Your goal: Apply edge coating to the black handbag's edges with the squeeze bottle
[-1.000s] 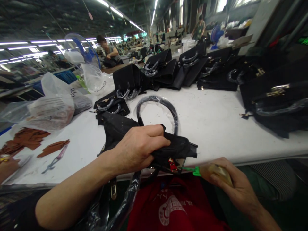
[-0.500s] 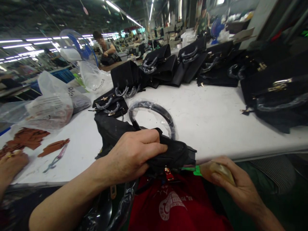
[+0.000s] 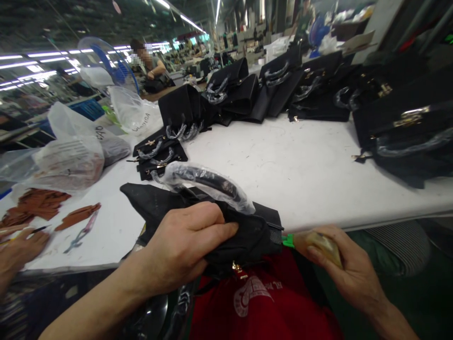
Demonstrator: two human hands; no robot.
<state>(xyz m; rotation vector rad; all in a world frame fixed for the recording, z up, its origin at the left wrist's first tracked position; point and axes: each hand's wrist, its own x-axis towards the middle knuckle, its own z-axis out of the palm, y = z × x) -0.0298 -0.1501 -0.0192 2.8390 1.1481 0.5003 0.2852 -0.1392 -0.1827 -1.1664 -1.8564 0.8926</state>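
Observation:
A black handbag (image 3: 255, 231) lies at the near edge of the white table, tilted toward me. My left hand (image 3: 198, 236) is closed on its dark fabric. Above the bag arches a plastic-wrapped handle (image 3: 212, 182), and a gold zipper pull (image 3: 238, 268) hangs at its near side. In my right hand (image 3: 338, 257) is a yellowish, see-through squeeze bottle (image 3: 318, 246) with a green nozzle. The nozzle points left at the bag's right end; its tip is hidden there.
Several black handbags (image 3: 226, 89) line the table's far side, with a larger one (image 3: 406, 127) at the right. Leftward are plastic bags (image 3: 74, 151), brown pieces (image 3: 40, 203), a small tool (image 3: 81, 233) and another person's hand (image 3: 24, 245). A person (image 3: 150, 68) sits farther back.
The handbag has tilted and its wrapped handle has dropped lower. The bottle's nozzle sits closer in at the bag's right end. At the left, the other person's hand has shifted, with a thin stick-like thing.

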